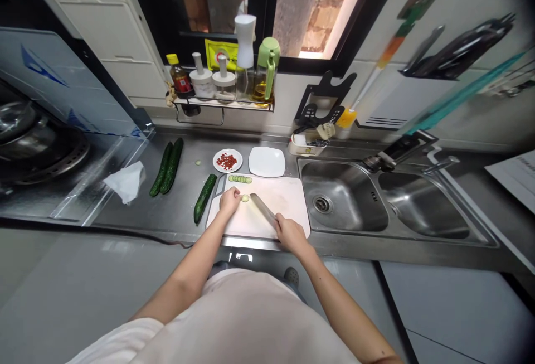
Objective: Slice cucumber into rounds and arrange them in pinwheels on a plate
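A white cutting board point(288, 199) lies on the steel counter. My right hand point(289, 233) is closed round the handle of a knife point(263, 208), whose blade points up and left over the board. Just left of the blade tip is a cucumber slice point(245, 198). My left hand point(229, 201) rests at the board's left side, fingers bent together beside that slice; anything between them is too small to make out. Near the board's top left edge lies a row of overlapping cucumber slices point(239, 179).
Left of the board lies a cucumber point(204, 198), with two more cucumbers point(170, 168) farther left. Behind the board stand a plate of chopped red pieces point(227, 161) and a white plate point(266, 161). A double sink point(345, 194) is at the right.
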Available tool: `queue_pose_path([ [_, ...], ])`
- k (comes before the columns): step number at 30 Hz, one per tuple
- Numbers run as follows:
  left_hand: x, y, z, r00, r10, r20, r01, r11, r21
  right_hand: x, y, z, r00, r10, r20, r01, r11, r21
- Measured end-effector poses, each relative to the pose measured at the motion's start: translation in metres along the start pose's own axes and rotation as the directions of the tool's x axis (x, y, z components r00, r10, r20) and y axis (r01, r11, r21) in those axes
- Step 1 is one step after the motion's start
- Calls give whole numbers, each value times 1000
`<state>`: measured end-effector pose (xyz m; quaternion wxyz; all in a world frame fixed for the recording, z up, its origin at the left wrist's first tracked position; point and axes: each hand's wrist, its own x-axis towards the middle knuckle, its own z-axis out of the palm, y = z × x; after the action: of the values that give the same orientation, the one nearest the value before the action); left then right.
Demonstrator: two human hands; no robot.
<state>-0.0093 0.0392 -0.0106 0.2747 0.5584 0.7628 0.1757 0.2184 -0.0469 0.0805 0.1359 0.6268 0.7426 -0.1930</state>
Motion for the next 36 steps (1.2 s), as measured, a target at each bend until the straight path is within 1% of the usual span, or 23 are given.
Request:
queue_pose_path([
  [6,0,2,0,1000,-8,-14,9,1000,13,3,-8,-7,998,-64,17,65,996,-64],
  [12,0,4,-2,1000,-21,4,21,1000,3,6,-11,-7,998,-65,21,67,993,-100],
  [17,-1,4,-4,1000,-15,8,15,1000,12,7,-11,-6,995,-101,17,102,989,-106],
  [24,-1,4,-4,1000,-15,5,15,1000,14,11,-11,-5,992,-115,56,121,986,-116],
  [36,1,5,-4,999,-30,16,30,999,12,25,-6,-1,985,-147,89,153,986,-66],
])
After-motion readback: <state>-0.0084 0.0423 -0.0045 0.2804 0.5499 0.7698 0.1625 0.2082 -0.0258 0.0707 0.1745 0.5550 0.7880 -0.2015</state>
